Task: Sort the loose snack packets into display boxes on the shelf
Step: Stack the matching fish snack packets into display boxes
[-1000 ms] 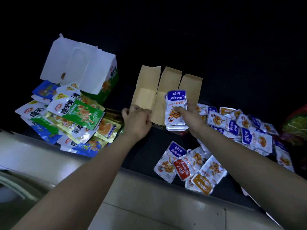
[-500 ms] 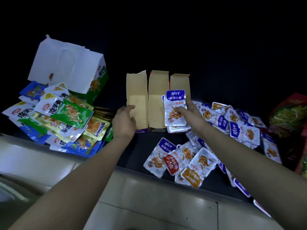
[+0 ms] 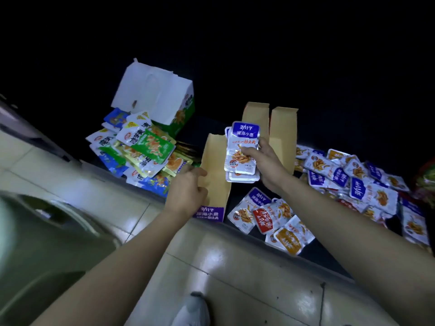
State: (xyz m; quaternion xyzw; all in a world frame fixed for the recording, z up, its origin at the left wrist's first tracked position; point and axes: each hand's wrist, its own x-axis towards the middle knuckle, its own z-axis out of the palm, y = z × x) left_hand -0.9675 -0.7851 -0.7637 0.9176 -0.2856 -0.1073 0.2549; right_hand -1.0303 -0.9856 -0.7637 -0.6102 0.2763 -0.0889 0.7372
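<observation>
My right hand grips a stack of blue-and-white fish snack packets, held upright above the dark shelf. My left hand holds the left flap of a brown cardboard display box with a purple printed front, pulled toward the shelf's front edge. Two more brown flaps stand behind the stack. Loose blue, red and orange packets lie on the shelf below my right hand, and more blue packets spread to the right.
A white display box with green print stands at the back left, with a heap of green, blue and gold packets in front of it. A pale tiled floor runs below the shelf edge; my shoe shows at the bottom.
The view swung right and tilted. My left hand took hold of the brown box's left flap and drew it forward. My right hand lifted the packet stack slightly.
</observation>
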